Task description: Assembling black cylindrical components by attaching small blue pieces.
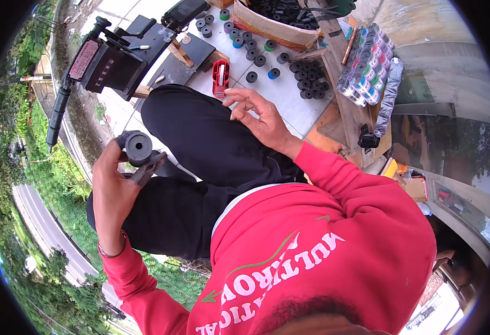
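Note:
My left hand [112, 187] is closed around a dark grey cylindrical roll [139, 146] with a round hole in its end. It holds the roll up at the left, beside my knee, hole end showing. The covering on that hand's fingertips looks dark, and I cannot tell whether it is a wrap or grime. Over my right thigh, my right hand [263, 118] hangs with its fingers loosely curled and apart, and nothing shows in them. Just beyond its fingertips a red tape dispenser [220, 78] lies on the tiles.
A hand-cranked counter machine [108, 64] stands at the upper left, by a dark board [186, 68]. Several black rolls [251, 54] are scattered over the tiles. A cardboard box [278, 28] of black pieces is at the back. Wrapped coloured rolls [368, 67] are stacked right.

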`<state>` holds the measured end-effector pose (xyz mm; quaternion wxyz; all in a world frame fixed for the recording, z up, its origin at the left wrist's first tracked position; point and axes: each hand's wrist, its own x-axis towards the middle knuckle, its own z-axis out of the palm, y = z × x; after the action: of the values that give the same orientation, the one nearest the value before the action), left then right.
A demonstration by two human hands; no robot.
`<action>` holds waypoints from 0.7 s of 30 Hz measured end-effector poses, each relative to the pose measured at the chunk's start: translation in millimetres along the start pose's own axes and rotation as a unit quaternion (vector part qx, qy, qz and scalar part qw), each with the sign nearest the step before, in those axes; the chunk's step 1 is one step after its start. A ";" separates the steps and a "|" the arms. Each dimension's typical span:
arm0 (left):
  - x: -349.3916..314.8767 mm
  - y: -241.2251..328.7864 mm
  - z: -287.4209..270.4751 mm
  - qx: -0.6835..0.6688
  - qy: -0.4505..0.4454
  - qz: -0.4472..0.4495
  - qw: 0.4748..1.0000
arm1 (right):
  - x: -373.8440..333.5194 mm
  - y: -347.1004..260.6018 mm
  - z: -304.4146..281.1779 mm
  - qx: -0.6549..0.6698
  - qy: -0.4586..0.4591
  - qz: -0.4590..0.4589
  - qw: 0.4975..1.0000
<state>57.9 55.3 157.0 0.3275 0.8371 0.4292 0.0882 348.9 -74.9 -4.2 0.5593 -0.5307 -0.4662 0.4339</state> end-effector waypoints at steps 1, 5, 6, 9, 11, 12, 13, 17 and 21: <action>11.8 11.5 11.5 0.081 -0.006 0.058 0.995 | 4.2 -25.4 13.4 0.005 -0.062 -0.027 0.998; 30.8 29.3 54.4 0.162 -0.024 0.123 0.979 | 3.6 -67.9 46.6 -0.013 -0.128 -0.059 0.990; 34.5 31.9 60.3 0.167 -0.039 0.135 0.976 | 0.4 -61.9 45.9 -0.030 -0.093 -0.079 0.992; 36.0 33.1 70.7 0.173 -0.052 0.168 0.969 | -9.7 -44.3 25.3 -0.036 -0.047 -0.024 0.998; 32.5 29.6 70.2 0.172 -0.051 0.187 0.966 | -12.1 -14.2 7.8 0.093 0.054 0.081 0.991; 30.3 23.6 63.7 0.173 -0.051 0.178 0.967 | -15.0 14.4 -7.3 0.094 0.109 0.115 0.983; 29.0 16.6 56.0 0.176 -0.050 0.170 0.968 | -20.6 52.2 -25.3 0.096 0.163 0.147 0.971; 11.2 -9.5 4.3 0.150 -0.105 0.068 0.981 | -90.2 209.3 -113.3 0.103 0.481 0.284 0.823; -3.3 -78.6 -48.2 0.108 -0.136 0.014 0.985 | -143.0 279.1 -241.8 0.018 0.632 0.316 0.708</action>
<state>-16.8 108.4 145.5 0.2888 0.8778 0.3760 -0.0687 562.0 -244.0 -291.9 0.5626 -0.7870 0.1988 0.1567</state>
